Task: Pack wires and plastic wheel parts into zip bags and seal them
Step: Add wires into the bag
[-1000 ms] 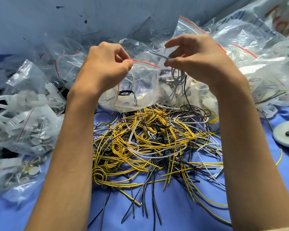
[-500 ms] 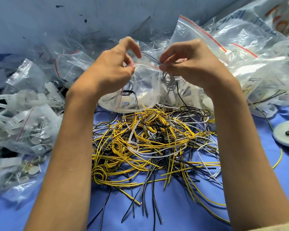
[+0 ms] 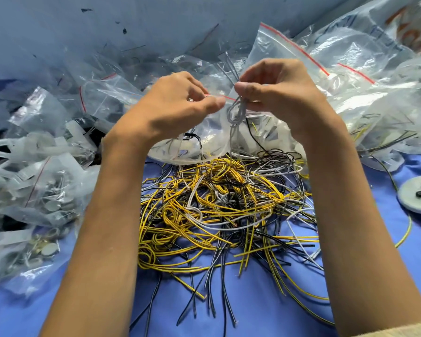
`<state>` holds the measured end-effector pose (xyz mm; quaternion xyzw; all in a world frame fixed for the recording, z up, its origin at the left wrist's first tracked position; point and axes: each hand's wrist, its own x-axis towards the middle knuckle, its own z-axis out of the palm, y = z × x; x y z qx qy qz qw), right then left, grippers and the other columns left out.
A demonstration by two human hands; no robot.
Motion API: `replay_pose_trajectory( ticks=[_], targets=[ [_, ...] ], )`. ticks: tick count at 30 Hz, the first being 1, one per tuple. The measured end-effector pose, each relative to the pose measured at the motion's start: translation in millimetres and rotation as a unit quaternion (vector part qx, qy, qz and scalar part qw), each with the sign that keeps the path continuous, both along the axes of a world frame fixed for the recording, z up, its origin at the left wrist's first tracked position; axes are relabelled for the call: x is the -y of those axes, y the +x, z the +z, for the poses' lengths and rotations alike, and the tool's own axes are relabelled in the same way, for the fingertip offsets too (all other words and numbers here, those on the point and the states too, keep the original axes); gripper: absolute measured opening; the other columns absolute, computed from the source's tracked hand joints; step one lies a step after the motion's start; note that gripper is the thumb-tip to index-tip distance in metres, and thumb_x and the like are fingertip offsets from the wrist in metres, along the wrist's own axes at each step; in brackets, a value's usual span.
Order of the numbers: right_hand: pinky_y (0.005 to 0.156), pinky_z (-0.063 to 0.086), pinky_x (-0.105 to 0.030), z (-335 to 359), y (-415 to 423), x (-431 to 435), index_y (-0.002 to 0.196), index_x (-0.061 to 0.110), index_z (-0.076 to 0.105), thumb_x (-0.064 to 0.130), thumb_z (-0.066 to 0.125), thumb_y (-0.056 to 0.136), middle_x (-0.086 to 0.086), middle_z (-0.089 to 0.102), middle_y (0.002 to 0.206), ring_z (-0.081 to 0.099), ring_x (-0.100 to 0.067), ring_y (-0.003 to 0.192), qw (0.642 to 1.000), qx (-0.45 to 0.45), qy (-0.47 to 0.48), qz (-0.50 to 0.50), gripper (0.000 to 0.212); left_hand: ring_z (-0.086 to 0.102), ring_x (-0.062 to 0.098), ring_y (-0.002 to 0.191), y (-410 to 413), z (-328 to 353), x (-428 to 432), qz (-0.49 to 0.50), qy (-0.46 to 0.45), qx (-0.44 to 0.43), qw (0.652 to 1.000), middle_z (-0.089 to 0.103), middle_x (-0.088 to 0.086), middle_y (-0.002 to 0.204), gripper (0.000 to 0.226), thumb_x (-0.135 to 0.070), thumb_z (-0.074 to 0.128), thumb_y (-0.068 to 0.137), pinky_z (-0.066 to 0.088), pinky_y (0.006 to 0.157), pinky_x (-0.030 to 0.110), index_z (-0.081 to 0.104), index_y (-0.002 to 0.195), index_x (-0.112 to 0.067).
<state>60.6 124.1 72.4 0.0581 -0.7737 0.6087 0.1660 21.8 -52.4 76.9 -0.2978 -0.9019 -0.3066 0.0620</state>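
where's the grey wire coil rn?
Head view, upper centre: the grey wire coil is pinched in the right hand, hanging at the mouth of the zip bag that the left hand holds, above the wire pile.

Lit brightly and evenly, cool and bluish in tone, like diffuse daylight; no single source to be told. Strongest at upper right: white glare and lost detail on the heaped clear plastic zip bags with red seal strips (image 3: 350, 113). Only soft, faint shadows on the blue cloth worktop (image 3: 265, 307), under the forearms and beneath the tangled pile of yellow, black and white wires (image 3: 216, 215), itself crisp in every strand. Slightly soft at the fingertips of the left hand (image 3: 170, 108) and right hand (image 3: 280, 93) and at the looped bundle of thin grey wires (image 3: 237, 113) between them. Smeared and streaked toward the far right edge. Bowed by the wide lens at both sides, with forearms stretched large at the bottom.
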Motion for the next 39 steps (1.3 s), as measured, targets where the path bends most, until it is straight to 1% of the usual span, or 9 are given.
replay_pose_trajectory(
  ticks=[4,13,17,22,25,29,33,36,39],
  targets=[
    [0.059,0.051,-0.017,1,1,10,0.077,0.01,0.057,0.0,0.065,0.084,-0.005,0.056,0.07,0.057,-0.004,0.058,0.999,0.002,-0.03,0.016,0.015,0.051,-0.002,0.087,0,-2,-5,-0.003,0.008,-0.01,1.0,0.056,-0.006,0.112,0.04,-0.051,0.058,0.086,0.04,0.077,0.019,0.075,0.092,-0.016],
    [0.063,0.054,-0.019,-1,-2,13,0.08,0.01,0.056,-0.002,0.062,0.086,-0.005,0.057,0.074,0.058,-0.003,0.06,0.997,0.001,-0.05,0.061,0.015,0.047,-0.005,0.073,0,-6,-9,-0.038,0.025,-0.006,0.999,0.053,-0.009,0.099,0.007,-0.031,0.068,0.085,0.033,0.063,0.002,0.068,0.083,-0.024],
    [0.072,0.051,-0.022,-6,-4,2,0.087,0.019,0.062,0.014,0.07,0.083,0.003,0.061,0.079,0.058,-0.008,0.074,0.993,0.044,0.076,0.076,0.01,0.047,-0.003,0.075,-1,-7,-9,-0.036,0.021,-0.002,0.999,0.054,-0.002,0.105,0.012,-0.031,0.065,0.087,0.033,0.065,0.003,0.066,0.082,-0.02],
    [0.064,0.043,-0.011,-11,0,-13,0.09,0.02,0.069,0.042,0.077,0.061,0.005,0.068,0.084,0.059,-0.001,0.072,0.97,0.091,0.199,0.103,0.037,0.047,0.005,0.081,-3,-8,-9,-0.023,0.026,-0.007,0.999,0.052,-0.002,0.105,0.013,-0.027,0.062,0.089,0.033,0.065,0.006,0.067,0.085,-0.015],
    [0.051,0.039,-0.006,-12,1,-17,0.079,0.019,0.069,0.021,0.08,0.071,0.008,0.068,0.071,0.058,0.0,0.064,0.962,0.099,0.221,0.129,0.014,0.046,0.002,0.075,-5,-9,-9,-0.018,0.031,-0.002,0.999,0.053,-0.001,0.105,0.019,-0.026,0.061,0.09,0.036,0.065,0.014,0.07,0.09,-0.009],
    [0.06,0.047,-0.012,-13,-3,-15,0.075,0.015,0.066,0.004,0.073,0.078,0.009,0.066,0.059,0.059,0.0,0.06,0.973,0.057,0.185,0.126,0.014,0.047,0.008,0.076,-6,-9,-8,-0.009,0.028,-0.005,1.0,0.053,-0.001,0.106,0.021,-0.025,0.062,0.089,0.034,0.061,0.011,0.07,0.091,-0.006],
    [0.064,0.049,-0.019,-14,-3,-15,0.084,0.01,0.069,0.013,0.075,0.078,-0.008,0.069,0.076,0.06,-0.009,0.069,0.974,0.052,0.191,0.113,0.009,0.046,0.0,0.071,-6,-9,-5,-0.007,0.026,-0.01,1.0,0.053,-0.002,0.104,0.015,-0.026,0.062,0.089,0.033,0.06,0.005,0.069,0.087,-0.013],
    [0.06,0.049,-0.016,-17,-5,-11,0.096,0.009,0.071,0.024,0.077,0.076,-0.009,0.071,0.083,0.061,-0.008,0.07,0.969,0.066,0.205,0.121,0.026,0.047,0.002,0.073,-5,-9,-6,-0.014,0.032,-0.013,0.999,0.055,0.0,0.105,0.012,-0.027,0.062,0.089,0.037,0.07,0.017,0.067,0.083,-0.018],
    [0.066,0.047,-0.025,-18,-8,-4,0.088,0.01,0.071,0.026,0.076,0.076,-0.006,0.069,0.076,0.059,-0.009,0.069,0.96,0.078,0.229,0.139,0.02,0.048,0.004,0.077,-4,-8,-6,-0.016,0.033,-0.018,0.999,0.056,0.002,0.107,0.013,-0.026,0.061,0.09,0.039,0.074,0.024,0.07,0.086,-0.019]
  ],
)
